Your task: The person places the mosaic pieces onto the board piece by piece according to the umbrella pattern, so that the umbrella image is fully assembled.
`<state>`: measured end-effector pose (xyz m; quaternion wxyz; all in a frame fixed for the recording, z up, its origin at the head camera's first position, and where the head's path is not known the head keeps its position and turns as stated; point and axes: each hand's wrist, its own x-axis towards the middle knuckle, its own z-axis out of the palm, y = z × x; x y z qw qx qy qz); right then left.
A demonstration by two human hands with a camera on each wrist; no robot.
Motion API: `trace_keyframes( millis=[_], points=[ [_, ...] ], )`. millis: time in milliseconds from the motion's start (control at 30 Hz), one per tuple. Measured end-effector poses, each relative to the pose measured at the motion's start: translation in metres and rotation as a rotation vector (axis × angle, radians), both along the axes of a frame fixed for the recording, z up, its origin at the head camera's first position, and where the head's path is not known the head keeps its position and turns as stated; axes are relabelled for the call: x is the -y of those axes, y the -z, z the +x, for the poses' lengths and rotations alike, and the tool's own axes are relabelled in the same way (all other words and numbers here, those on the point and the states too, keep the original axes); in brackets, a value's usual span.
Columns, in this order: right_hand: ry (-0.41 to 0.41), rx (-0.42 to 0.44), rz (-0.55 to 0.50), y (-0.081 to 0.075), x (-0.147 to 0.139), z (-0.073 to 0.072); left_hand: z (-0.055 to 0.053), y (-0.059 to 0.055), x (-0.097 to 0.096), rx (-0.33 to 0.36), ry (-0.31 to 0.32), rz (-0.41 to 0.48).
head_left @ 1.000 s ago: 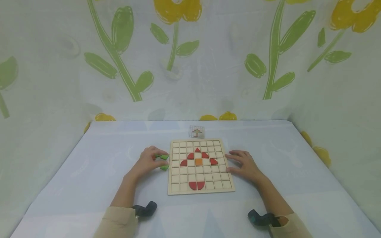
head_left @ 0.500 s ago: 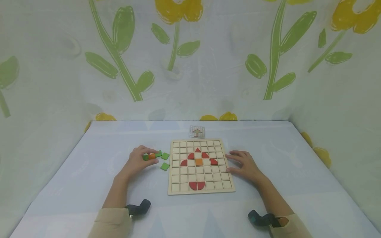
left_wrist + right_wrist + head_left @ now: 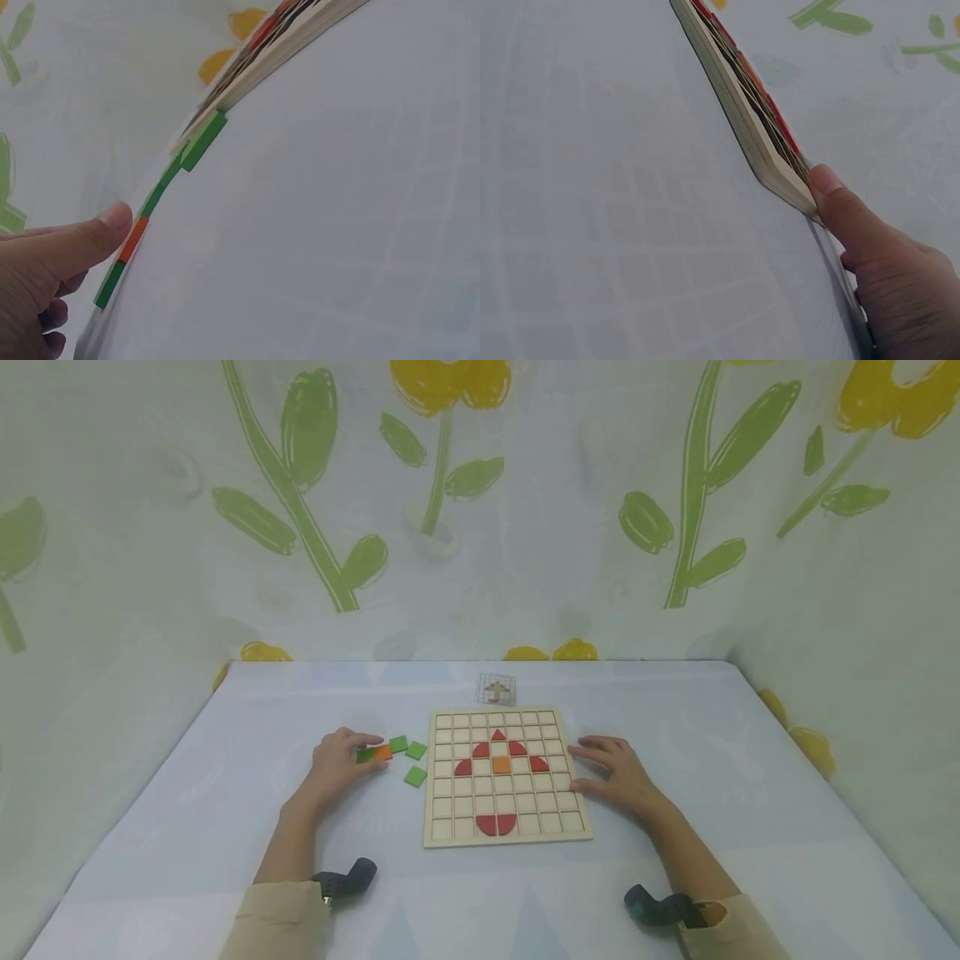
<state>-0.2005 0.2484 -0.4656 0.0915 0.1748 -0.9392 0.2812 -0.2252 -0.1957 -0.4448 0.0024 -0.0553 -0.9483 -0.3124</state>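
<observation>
The left hand (image 3: 330,764), fingers parted, straddles an orange tile (image 3: 383,752) (green tile (image 3: 365,755) adjoining) off the left edge of the board (image 3: 452,807). The right hand (image 3: 615,772), fingers spread, touches the right edge.

Right hand (image 3: 904,289) at the end of a pale wooden board (image 3: 739,131), seen low along the tabletop (image 3: 615,187).
The thumb (image 3: 847,214) pointed up and to the left in the view, its tip overlapping the board's end just above a corner; the other fingers were mostly hidden beneath and behind it. The board ran slantwise from the top edge down to the thumb, lying flat, its surface too foreshortened for the cells to be counted. Along its far side showed red pieces (image 3: 784,127) and an orange piece (image 3: 750,71) between them. Beyond stood a whitish backdrop (image 3: 877,112) with green leaf shapes (image 3: 844,21).
</observation>
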Motion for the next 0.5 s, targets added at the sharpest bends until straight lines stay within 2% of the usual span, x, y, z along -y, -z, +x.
trace_keyframes(
  millis=[200,400,500],
  points=[
    [0.008,0.031,0.008,0.0006,0.0007,0.0001,0.0000,0.0063,0.0011,0.014,-0.010,-0.044],
    [0.022,0.039,0.024,0.0003,0.0007,-0.0012,-0.0002,0.0093,-0.0014,-0.007,-0.019,-0.030],
    [0.023,0.046,0.027,-0.0004,0.0007,-0.0010,0.0009,0.0093,-0.0023,0.006,-0.028,-0.020]
  ],
)
